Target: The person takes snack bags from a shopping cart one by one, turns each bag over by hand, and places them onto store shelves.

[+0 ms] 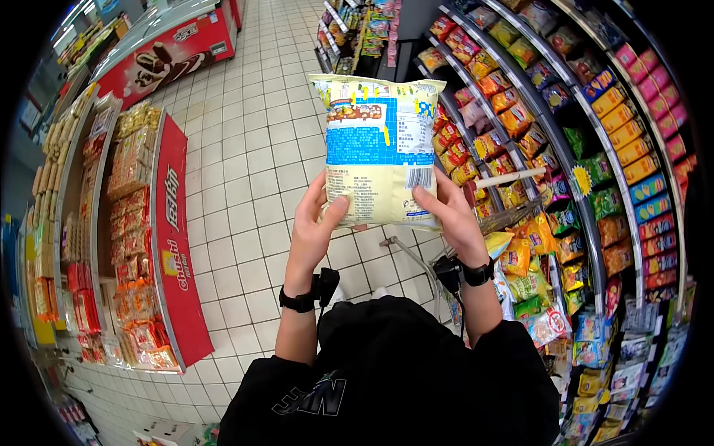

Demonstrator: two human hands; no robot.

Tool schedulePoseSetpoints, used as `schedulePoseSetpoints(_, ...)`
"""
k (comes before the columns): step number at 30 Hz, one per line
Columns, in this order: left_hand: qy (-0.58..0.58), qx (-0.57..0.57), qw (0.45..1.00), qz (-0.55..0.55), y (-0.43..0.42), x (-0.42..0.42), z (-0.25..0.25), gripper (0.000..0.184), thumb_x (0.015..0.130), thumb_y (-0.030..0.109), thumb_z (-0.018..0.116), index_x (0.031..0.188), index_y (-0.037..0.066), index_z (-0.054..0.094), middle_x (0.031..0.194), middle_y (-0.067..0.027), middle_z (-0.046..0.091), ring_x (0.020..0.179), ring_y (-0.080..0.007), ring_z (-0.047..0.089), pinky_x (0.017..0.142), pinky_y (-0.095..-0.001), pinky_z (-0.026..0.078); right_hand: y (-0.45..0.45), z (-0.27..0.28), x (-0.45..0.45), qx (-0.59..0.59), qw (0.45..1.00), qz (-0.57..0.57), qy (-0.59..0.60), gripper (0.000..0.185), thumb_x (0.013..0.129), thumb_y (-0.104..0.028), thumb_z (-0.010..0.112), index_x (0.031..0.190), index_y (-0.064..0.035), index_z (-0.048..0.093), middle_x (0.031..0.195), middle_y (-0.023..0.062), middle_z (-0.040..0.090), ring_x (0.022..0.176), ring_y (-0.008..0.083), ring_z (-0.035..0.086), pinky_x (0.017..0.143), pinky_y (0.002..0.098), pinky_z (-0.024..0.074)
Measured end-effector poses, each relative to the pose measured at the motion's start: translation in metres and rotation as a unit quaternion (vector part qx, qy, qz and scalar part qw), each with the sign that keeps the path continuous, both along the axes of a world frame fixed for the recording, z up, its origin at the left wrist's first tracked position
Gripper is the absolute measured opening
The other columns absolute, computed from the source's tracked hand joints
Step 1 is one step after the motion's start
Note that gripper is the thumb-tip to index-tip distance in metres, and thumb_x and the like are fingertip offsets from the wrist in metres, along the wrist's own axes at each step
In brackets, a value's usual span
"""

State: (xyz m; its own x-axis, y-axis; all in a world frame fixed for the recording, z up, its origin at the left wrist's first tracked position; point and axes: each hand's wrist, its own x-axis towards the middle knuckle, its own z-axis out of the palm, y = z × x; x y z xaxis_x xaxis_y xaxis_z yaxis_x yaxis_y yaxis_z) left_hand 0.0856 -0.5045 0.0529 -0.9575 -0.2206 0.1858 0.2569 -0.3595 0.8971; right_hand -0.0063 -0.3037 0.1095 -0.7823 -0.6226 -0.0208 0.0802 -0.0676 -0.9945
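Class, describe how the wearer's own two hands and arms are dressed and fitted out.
The left hand and right hand wear no gloves. Each wrist has a black strap, left and right, with a boxy black device, left and right, on its inner side and a thin dark cable. The forearms are bare below loose, plain black sleeves.
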Motion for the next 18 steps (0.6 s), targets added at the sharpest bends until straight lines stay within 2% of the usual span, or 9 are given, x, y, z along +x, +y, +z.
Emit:
schedulePoseSetpoints(8,-0.021,-0.01,0.999,0.048,-0.003,-0.01,-0.006,0.053,0.097,0.025,0.05,0.138,-0.006,0.035,0.114,-0.0162,0.062,0.091,-0.0235,0.068,0.071,-0.0345,0.059,-0.011,-0.023,-0.035,-0.006,0.998,0.062,-0.021,0.053,0.095,-0.022,0.061,0.136,0.0031,0.041,0.126,0.0107,0.056,0.113,0.0146,0.054,0.097,0.0293,0.0431)
schedulePoseSetpoints(11,-0.037,-0.029,0.997,0.059,-0.008,-0.029,0.001,0.052,0.097,0.025,0.05,0.137,-0.006,0.037,0.113,-0.0161,0.062,0.091,-0.0238,0.068,0.071,-0.035,0.059,-0.015,-0.024,-0.063,-0.044,0.993,0.094,-0.061,0.055,0.095,-0.023,0.06,0.138,0.0032,0.039,0.127,0.0111,0.055,0.114,0.0155,0.054,0.097,0.0297,0.0426)
schedulePoseSetpoints(13,-0.04,0.008,0.997,0.06,-0.007,-0.051,0.008,0.052,0.095,0.02,0.056,0.137,-0.006,0.038,0.112,-0.0153,0.063,0.089,-0.0218,0.067,0.069,-0.034,0.059,-0.014,-0.022,-0.088,-0.067,0.991,0.105,-0.055,0.056,0.095,-0.023,0.06,0.139,0.0033,0.037,0.127,0.0112,0.055,0.114,0.0158,0.054,0.098,0.0297,0.0423)
schedulePoseSetpoints(16,-0.051,-0.054,0.995,0.06,-0.003,-0.096,0.023,0.05,0.097,0.026,0.05,0.134,-0.005,0.039,0.113,-0.0153,0.062,0.09,-0.0242,0.068,0.071,-0.0353,0.059,-0.005,-0.021,-0.134,-0.111,0.987,0.1,-0.068,0.058,0.095,-0.023,0.06,0.14,0.0032,0.035,0.128,0.0112,0.054,0.116,0.0163,0.053,0.099,0.0299,0.0414)
schedulePoseSetpoints(18,-0.034,-0.087,0.994,0.05,0.001,-0.127,0.03,0.05,0.097,0.027,0.051,0.134,-0.005,0.039,0.115,-0.0152,0.061,0.091,-0.0235,0.067,0.071,-0.0357,0.059,0.003,-0.019,-0.163,-0.144,0.982,0.085,-0.085,0.059,0.094,-0.024,0.061,0.14,0.0032,0.035,0.129,0.0111,0.054,0.117,0.0165,0.052,0.1,0.0301,0.0408)
